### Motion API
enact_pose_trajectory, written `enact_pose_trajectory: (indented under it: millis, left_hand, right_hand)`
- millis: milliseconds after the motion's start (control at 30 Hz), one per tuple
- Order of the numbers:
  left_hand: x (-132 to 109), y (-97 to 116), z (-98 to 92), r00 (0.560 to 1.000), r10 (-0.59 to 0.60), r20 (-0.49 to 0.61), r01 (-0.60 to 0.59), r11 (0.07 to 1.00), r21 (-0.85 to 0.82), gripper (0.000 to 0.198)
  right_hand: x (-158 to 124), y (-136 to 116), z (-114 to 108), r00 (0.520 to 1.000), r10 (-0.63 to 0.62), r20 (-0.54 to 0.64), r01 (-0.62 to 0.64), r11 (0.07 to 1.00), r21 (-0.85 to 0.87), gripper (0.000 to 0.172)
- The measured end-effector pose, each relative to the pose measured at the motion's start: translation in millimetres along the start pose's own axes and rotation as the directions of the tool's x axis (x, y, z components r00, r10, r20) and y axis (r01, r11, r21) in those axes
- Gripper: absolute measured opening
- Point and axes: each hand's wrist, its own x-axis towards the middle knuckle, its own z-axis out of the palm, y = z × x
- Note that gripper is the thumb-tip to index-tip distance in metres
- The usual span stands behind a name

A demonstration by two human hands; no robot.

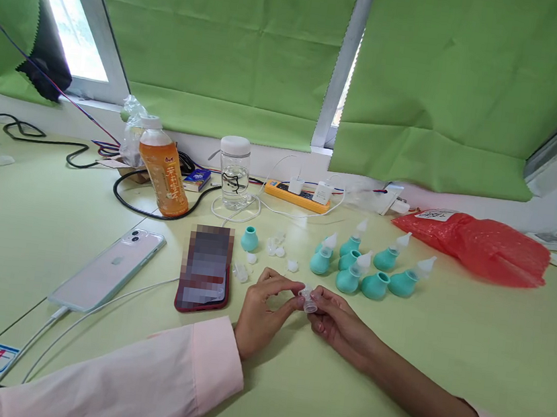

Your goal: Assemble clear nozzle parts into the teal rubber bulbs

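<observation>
My left hand (262,309) and my right hand (338,321) meet over the pale green table (390,371), both pinched on a small clear plastic tip (308,300) held between their fingertips. Just beyond them stands a group of several teal rubber bulbs (363,269), most fitted with clear tips. A lone teal bulb (249,239) without a tip stands to the left of them. Loose clear plastic parts (273,254) lie scattered between the lone bulb and my hands.
A red-cased phone (205,268) lies left of my hands, and a white phone (111,268) on a cable further left. Behind stand an orange drink bottle (164,169), a clear glass bottle (235,173), a yellow power strip (297,196) and a red plastic bag (477,245).
</observation>
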Motion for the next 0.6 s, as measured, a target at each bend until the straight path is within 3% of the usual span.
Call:
enact_pose_trajectory:
  millis: [233,600]
  left_hand:
    - [1.9,1.3,0.1,1.0,0.011,-0.01,-0.011,0.999,-0.048,0.009]
    - [0.0,-3.4,0.7,0.999,-0.008,0.032,0.01,0.996,-0.086,0.015]
  right_hand:
    - [-1.2,0.3,0.9,1.0,-0.016,0.004,0.016,1.0,-0.005,0.022]
    - [-1.3,0.4,0.8,0.999,-0.014,0.037,0.015,1.0,-0.01,0.022]
